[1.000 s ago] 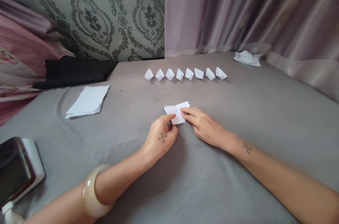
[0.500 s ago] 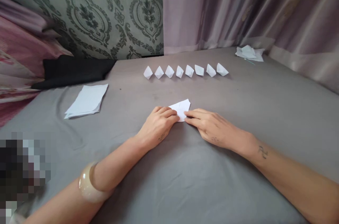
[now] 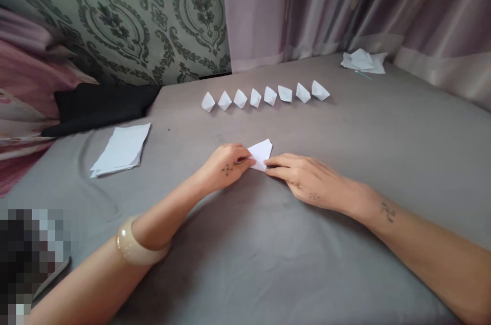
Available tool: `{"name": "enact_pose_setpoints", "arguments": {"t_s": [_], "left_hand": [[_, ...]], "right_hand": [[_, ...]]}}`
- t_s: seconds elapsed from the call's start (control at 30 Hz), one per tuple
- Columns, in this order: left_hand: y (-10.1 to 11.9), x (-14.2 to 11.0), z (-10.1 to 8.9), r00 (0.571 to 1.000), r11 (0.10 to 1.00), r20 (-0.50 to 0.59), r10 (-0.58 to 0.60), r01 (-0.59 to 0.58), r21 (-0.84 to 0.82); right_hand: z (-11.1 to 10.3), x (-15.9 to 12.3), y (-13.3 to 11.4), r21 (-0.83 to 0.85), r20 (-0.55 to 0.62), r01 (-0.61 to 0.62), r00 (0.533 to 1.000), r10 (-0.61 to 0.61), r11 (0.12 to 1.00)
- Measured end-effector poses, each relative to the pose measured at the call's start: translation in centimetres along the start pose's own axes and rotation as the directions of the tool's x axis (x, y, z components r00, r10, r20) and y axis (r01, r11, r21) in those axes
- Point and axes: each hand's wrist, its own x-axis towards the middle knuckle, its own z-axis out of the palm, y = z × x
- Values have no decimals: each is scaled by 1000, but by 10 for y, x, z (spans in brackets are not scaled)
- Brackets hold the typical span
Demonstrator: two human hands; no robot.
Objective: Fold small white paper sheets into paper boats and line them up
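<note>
A small sheet of folded white paper (image 3: 261, 151) lies on the grey cloth in front of me, one angular corner pointing away. My left hand (image 3: 229, 164) pinches its left edge between thumb and fingers. From the other side, my right hand (image 3: 303, 176) has its fingertips closed on the lower right edge of the same paper. The fingers hide part of the folds. Beyond the hands, several folded white paper boats (image 3: 270, 95) stand in a row.
To the left lies a stack of white paper sheets (image 3: 123, 148), with a black cloth (image 3: 103, 105) behind it. More white papers (image 3: 362, 60) and a thin light stick sit at the far right by the curtain (image 3: 261, 13). A blurred patch (image 3: 30, 258) covers the lower left.
My left hand has turned at the wrist and now pinches the paper's edge, where its fingers lay over it before. My right hand stays at the paper. The camera view has tilted slightly.
</note>
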Motion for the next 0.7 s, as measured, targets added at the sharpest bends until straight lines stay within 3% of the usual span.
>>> {"name": "enact_pose_setpoints", "arguments": {"t_s": [0.1, 0.2, 0.57, 0.7], "left_hand": [[5, 4, 0, 988, 986, 2, -153, 153, -60], [6, 6, 3, 972, 964, 5, -236, 234, -128], [3, 8, 5, 967, 953, -5, -255, 251, -168], [3, 9, 4, 961, 945, 24, -276, 276, -178]], "right_hand": [[1, 0, 1, 12, -3, -1, 1000, 1, 1000], [1, 1, 1, 26, -4, -1, 1000, 1, 1000], [-2, 1, 2, 135, 2, -67, 998, 67, 989], [0, 1, 3, 89, 10, -25, 1000, 24, 996]]}}
